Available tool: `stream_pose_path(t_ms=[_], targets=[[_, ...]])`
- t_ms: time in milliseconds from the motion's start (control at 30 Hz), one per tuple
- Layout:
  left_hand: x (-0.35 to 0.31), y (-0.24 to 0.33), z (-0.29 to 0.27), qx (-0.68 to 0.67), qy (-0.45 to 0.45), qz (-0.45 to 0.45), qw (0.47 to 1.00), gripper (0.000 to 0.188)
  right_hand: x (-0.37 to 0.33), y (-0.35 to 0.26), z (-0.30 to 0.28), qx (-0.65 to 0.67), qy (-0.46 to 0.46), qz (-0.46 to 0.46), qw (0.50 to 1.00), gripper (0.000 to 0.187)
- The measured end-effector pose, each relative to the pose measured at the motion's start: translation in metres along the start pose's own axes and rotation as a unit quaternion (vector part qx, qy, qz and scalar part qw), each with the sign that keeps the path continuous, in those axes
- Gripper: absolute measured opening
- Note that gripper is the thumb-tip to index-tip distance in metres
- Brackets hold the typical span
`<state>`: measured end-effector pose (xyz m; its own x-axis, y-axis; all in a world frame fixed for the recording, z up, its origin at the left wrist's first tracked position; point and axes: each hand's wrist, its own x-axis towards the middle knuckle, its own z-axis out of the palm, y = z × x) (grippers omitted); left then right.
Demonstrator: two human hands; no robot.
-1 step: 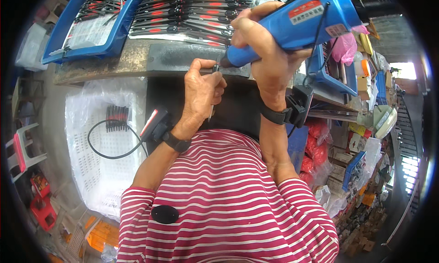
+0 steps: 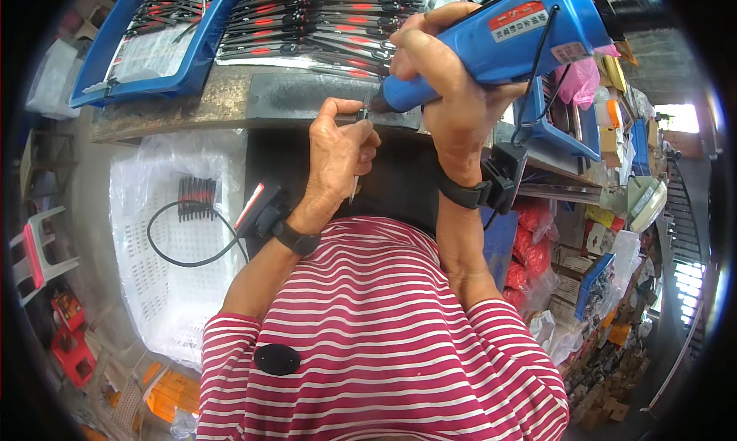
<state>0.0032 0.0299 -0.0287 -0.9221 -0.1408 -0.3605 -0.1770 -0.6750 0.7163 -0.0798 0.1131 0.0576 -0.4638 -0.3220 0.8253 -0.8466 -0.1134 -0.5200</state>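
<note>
My right hand is wrapped round a blue electric screwdriver, held nearly level over the bench edge. Its dark nose points left, at the fingertips of my left hand. Those fingers pinch a slender tool with a dark end; most of it is hidden in the grip, and a thin metallic shaft shows below the hand. The screwdriver's nose meets or nearly meets the dark end; I cannot tell which. Behind both hands lie stacked rows of slender black-and-red tools on the bench.
A blue tray of similar pieces stands at the far left. Below it, a plastic-lined white crate holds a small bundle of black-and-red pieces. Another blue tray sits at the right. A black cord loops from my left wrist.
My right hand and the electric screwdriver have shifted very slightly to the right. My left hand looks unmoved.
</note>
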Motion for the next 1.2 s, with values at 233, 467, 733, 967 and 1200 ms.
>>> stream_pose_path(t_ms=[233,467,733,967,1200], targets=[[0.000,0.002,-0.001,-0.013,-0.011,-0.005,1.000,0.026,-0.007,0.009,-0.010,0.155,0.000,0.033,0.987,0.018],[0.001,0.001,-0.003,-0.019,-0.018,-0.007,1.000,0.025,-0.009,-0.003,-0.007,0.048,0.006,0.127,0.991,0.066],[0.000,-0.003,-0.001,0.031,-0.010,0.024,0.999,0.026,-0.012,-0.006,-0.006,0.036,0.014,0.193,0.980,0.084],[-0.001,-0.005,0.002,0.069,0.010,0.043,0.997,0.024,-0.010,0.006,-0.008,0.071,-0.023,0.118,0.990,0.085],[0.000,-0.006,0.002,0.074,0.015,0.047,0.996,0.024,-0.004,0.008,0.001,0.023,0.004,-0.018,1.000,0.025]])
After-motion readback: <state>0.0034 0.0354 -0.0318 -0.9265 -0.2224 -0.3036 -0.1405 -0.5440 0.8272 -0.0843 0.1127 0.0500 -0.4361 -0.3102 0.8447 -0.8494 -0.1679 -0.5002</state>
